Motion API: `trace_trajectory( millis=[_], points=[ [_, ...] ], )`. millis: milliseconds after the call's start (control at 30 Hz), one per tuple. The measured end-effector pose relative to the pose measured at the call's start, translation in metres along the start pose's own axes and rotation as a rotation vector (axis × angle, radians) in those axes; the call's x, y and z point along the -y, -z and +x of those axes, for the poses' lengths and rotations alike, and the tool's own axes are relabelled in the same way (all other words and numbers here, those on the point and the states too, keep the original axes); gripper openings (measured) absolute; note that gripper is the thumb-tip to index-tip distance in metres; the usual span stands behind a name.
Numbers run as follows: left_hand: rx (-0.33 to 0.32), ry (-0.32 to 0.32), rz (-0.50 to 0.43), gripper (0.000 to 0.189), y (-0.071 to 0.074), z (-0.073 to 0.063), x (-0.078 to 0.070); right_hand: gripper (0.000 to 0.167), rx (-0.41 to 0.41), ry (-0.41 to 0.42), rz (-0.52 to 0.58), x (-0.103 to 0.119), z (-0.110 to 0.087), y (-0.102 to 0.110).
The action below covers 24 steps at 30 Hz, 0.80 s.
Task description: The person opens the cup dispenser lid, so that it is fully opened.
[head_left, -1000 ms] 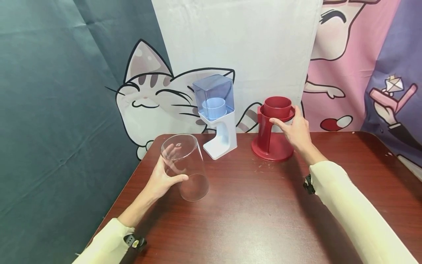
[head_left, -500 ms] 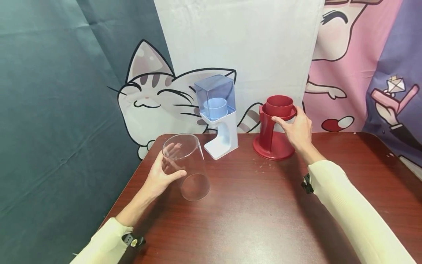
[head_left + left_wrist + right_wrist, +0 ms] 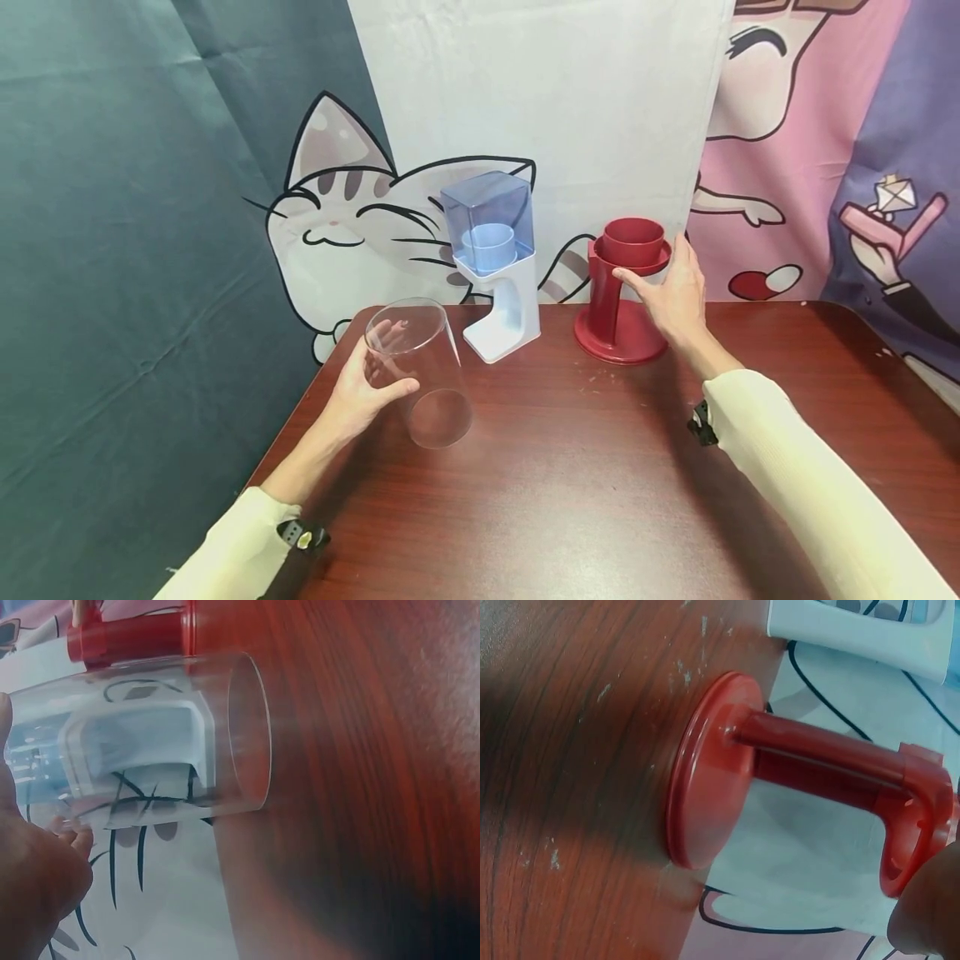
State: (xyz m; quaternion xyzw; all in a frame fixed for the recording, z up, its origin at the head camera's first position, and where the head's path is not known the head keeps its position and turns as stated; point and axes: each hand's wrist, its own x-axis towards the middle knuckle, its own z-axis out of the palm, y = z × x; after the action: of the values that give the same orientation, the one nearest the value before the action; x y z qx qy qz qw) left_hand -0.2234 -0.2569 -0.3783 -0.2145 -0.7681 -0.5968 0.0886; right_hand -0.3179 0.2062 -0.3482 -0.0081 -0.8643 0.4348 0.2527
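Note:
In the head view my left hand (image 3: 356, 387) grips a clear plastic cylinder (image 3: 420, 367) from its left side, thumb in front and fingers behind. The cylinder leans, and its lower end (image 3: 251, 735) shows as a thin round rim over the table in the left wrist view. A red dispenser stand (image 3: 606, 308) with a round base stands at the back of the table, a red cup-like part (image 3: 633, 243) seated in its top ring. My right hand (image 3: 675, 296) is spread at that ring, thumb at the front and straight fingers along the right side.
Between the two hands, near the back edge, stands a white dispenser (image 3: 513, 308) with a see-through blue hopper (image 3: 487, 204). A brown wooden table (image 3: 540, 467) lies under everything. A printed cloth (image 3: 600, 100) hangs right behind it.
My left hand has lifted the clear cylinder slightly. My right fingers have straightened and moved a little off the ring's right side. The red stand stays in place.

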Motion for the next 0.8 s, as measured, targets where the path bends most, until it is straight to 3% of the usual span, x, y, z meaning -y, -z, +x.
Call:
trace_trajectory(
  millis=[300,533,800],
  points=[
    [-0.033,-0.014,0.085,0.094,0.01,0.01,0.004,0.103,-0.051,0.204,0.026,0.006,-0.01,-0.007],
    [-0.051,-0.022,0.092,0.09,0.014,0.013,0.007,0.106,-0.054,0.281,0.025,0.008,-0.019,-0.013],
    [-0.05,-0.026,0.082,0.095,0.024,0.015,-0.002,0.105,-0.037,0.423,0.013,0.012,-0.028,-0.019]
  ],
)
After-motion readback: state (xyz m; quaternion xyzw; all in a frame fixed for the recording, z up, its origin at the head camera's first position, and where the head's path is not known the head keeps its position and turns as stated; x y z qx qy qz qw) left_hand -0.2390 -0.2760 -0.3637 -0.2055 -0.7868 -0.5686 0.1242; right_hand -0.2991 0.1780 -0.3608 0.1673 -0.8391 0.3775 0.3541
